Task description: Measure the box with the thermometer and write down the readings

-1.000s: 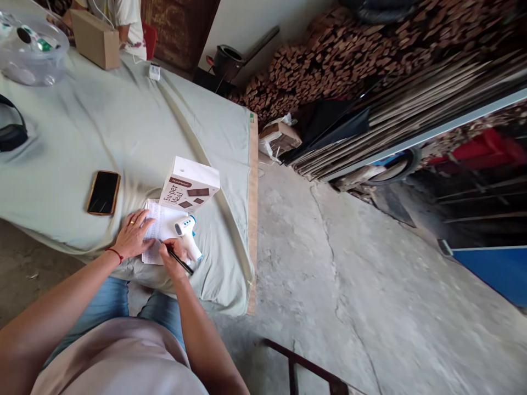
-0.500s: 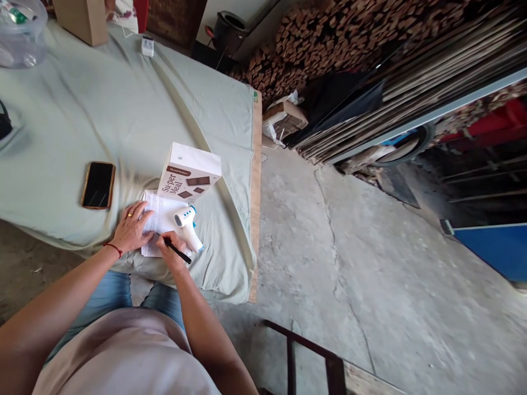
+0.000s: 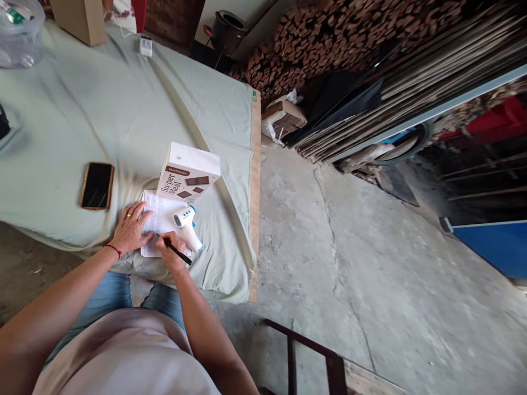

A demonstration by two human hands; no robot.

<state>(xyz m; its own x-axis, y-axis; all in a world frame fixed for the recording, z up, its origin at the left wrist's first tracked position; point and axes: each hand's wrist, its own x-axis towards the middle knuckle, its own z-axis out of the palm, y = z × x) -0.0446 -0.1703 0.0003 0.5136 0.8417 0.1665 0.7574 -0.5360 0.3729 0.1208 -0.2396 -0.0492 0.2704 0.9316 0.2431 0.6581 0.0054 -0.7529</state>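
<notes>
My right hand [image 3: 171,251] grips a black pen [image 3: 179,253], its tip end over the paper and hidden by the fingers. Flat on the left side of the notebook [image 3: 157,211] rests my left hand [image 3: 130,227], fingers spread. Handwriting covers the left part of the page; the right part is mostly white. A white and blue infrared thermometer [image 3: 188,227] lies on the page's right side, just beyond my right hand. Behind the notebook stands a white and brown box [image 3: 190,170] with "Super Meal" printed on it.
A phone [image 3: 97,185] lies left of my left hand on the green tablecloth [image 3: 135,109]. Further back are a small white box [image 3: 145,46], a cardboard box [image 3: 80,19] and a clear plastic tub [image 3: 20,38]. A dark metal frame [image 3: 307,348] stands on the concrete floor to the right.
The view has shifted very slightly. Both hands keep nearly the same positions, with the pen still in my right hand.
</notes>
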